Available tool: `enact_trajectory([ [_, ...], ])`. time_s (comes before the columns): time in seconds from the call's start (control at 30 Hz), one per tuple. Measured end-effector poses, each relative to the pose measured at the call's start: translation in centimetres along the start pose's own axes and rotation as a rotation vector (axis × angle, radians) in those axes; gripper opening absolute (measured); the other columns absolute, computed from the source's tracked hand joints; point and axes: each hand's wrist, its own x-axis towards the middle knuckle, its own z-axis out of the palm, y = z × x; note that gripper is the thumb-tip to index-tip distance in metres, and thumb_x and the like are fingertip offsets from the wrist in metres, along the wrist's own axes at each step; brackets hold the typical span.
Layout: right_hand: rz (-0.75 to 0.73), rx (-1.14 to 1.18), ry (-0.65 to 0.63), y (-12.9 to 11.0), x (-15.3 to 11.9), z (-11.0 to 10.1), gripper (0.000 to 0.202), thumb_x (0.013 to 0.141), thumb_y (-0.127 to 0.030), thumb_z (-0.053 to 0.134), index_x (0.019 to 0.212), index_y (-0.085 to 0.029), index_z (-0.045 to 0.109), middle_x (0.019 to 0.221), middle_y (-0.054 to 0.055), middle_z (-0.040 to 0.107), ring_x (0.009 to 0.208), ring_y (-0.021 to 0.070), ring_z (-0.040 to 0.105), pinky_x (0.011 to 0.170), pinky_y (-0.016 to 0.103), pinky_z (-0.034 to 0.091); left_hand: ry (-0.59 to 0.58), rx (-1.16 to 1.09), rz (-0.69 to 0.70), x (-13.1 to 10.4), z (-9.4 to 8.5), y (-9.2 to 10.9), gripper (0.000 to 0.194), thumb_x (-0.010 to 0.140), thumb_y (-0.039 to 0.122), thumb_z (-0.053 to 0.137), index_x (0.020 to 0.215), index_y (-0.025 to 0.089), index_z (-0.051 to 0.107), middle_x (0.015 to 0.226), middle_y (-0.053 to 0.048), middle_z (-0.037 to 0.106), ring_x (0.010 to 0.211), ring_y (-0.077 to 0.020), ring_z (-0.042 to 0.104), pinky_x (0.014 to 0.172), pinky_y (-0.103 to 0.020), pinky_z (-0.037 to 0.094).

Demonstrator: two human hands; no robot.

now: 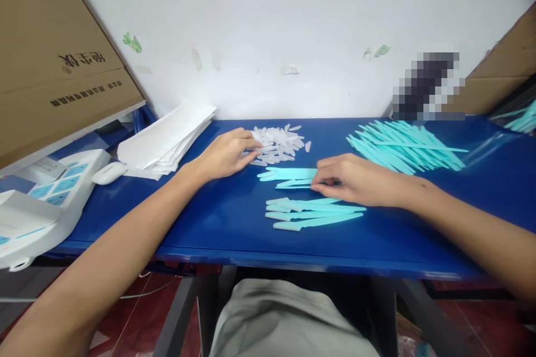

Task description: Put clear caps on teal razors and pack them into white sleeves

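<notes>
My left hand [230, 152] reaches to the left edge of a heap of small translucent white caps [278, 142], its fingertips pinched on one of them. To the right, my right hand [345, 179] has thumb and fingers closed on a turquoise stick [295, 183]. Just above that stick lie other flat turquoise pieces [288, 173], partly hidden by the hand. Nearer the front edge, several turquoise sticks with whitish caps on their left ends [314, 216] lie side by side. A large pile of turquoise sticks [406, 148] is behind my right hand.
White paper sheets or bags [167, 139] are stacked at the left, beside a white device with blue panels [62, 189] and a white mouse-like object [109, 173]. A cardboard box [62, 56] stands at far left. A plastic bag of turquoise sticks [521, 118] lies at far right.
</notes>
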Motion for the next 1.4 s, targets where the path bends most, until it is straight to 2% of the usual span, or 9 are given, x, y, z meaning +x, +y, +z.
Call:
enact_trajectory([
  [0.1,-0.006,-0.069,0.022,-0.1,0.0,0.1,0.029,0.099,-0.031,0.05,0.088,-0.018,0.073,0.087,0.007,0.071,0.07,0.0171,0.061,0.065,0.03,0.041,0.009,-0.006,-0.002,0.0,0.0,0.0,0.038,0.104,0.038,0.045,0.116,0.016,0.074,0.102,-0.011,0.071,0.097,-0.0246,0.064,0.084,-0.037,0.049],
  [0.27,0.053,-0.119,0.068,0.4,0.1,0.3,0.025,0.097,-0.033,0.051,0.098,-0.019,0.071,0.091,0.007,0.072,0.068,0.0177,0.063,0.064,0.03,0.041,0.034,-0.013,0.0,-0.1,0.0,0.0,0.038,0.104,0.038,0.045,0.117,0.017,0.073,0.103,-0.011,0.072,0.098,-0.0243,0.065,0.085,-0.037,0.05],
  [0.47,0.064,-0.088,0.033,0.4,0.2,0.3,0.029,0.098,-0.035,0.049,0.1,-0.019,0.073,0.096,0.008,0.073,0.078,0.02,0.066,0.068,0.031,0.043,0.029,-0.023,0.004,0.0,-0.1,0.4,0.039,0.104,0.036,0.044,0.119,0.015,0.073,0.102,-0.012,0.073,0.097,-0.0256,0.066,0.084,-0.038,0.051],
  [0.67,0.108,-0.016,-0.011,0.2,0.1,0.0,0.035,0.098,-0.047,0.054,0.105,-0.02,0.074,0.079,0.004,0.07,0.065,0.0173,0.06,0.063,0.03,0.04,0.061,-0.077,0.004,0.1,0.0,0.7,0.035,0.102,0.031,0.047,0.122,0.016,0.072,0.107,-0.011,0.076,0.099,-0.0244,0.069,0.087,-0.038,0.053],
  [0.77,0.111,-0.03,-0.016,0.1,0.1,-0.2,0.035,0.1,-0.046,0.051,0.099,-0.02,0.075,0.067,0.002,0.065,0.06,0.0163,0.054,0.074,0.033,0.041,0.111,-0.14,0.015,0.1,0.1,1.2,0.032,0.1,0.029,0.05,0.121,0.018,0.071,0.109,-0.008,0.077,0.1,-0.0224,0.07,0.09,-0.037,0.054],
  [0.87,0.138,-0.081,-0.007,0.0,0.0,-0.2,0.038,0.099,-0.05,0.05,0.096,-0.021,0.076,0.061,0.001,0.06,0.063,0.0191,0.053,0.081,0.037,0.039,0.182,-0.254,0.002,0.3,0.4,2.1,0.028,0.098,0.028,0.055,0.117,0.019,0.072,0.108,-0.006,0.078,0.096,-0.0189,0.072,0.088,-0.033,0.056],
  [0.97,0.185,-0.081,-0.029,-0.1,-0.1,-0.3,0.043,0.096,-0.057,0.053,0.102,-0.022,0.076,0.059,0.001,0.057,0.068,0.0222,0.055,0.076,0.036,0.039,0.221,-0.377,-0.039,0.5,0.8,2.9,0.026,0.095,0.028,0.059,0.116,0.019,0.071,0.107,-0.005,0.078,0.09,-0.0162,0.072,0.083,-0.029,0.057],
  [1.17,0.181,-0.02,-0.064,-0.4,-0.1,-0.6,0.042,0.095,-0.054,0.057,0.109,-0.019,0.075,0.054,-0.003,0.054,0.052,0.0155,0.05,0.064,0.031,0.037,0.194,-0.46,-0.117,0.5,1.1,3.8,0.03,0.096,0.032,0.059,0.124,0.02,0.059,0.103,-0.005,0.076,0.083,-0.0145,0.071,0.077,-0.027,0.058],
  [1.4,0.181,0.023,-0.049,-0.4,-0.1,-0.5,0.04,0.095,-0.049,0.059,0.111,-0.018,0.077,0.057,-0.003,0.056,0.05,0.0134,0.049,0.057,0.029,0.036,0.195,-0.443,-0.046,0.5,1.3,3.7,0.029,0.099,0.029,0.056,0.127,0.02,0.056,0.107,-0.006,0.073,0.084,-0.0133,0.07,0.076,-0.025,0.058],
])
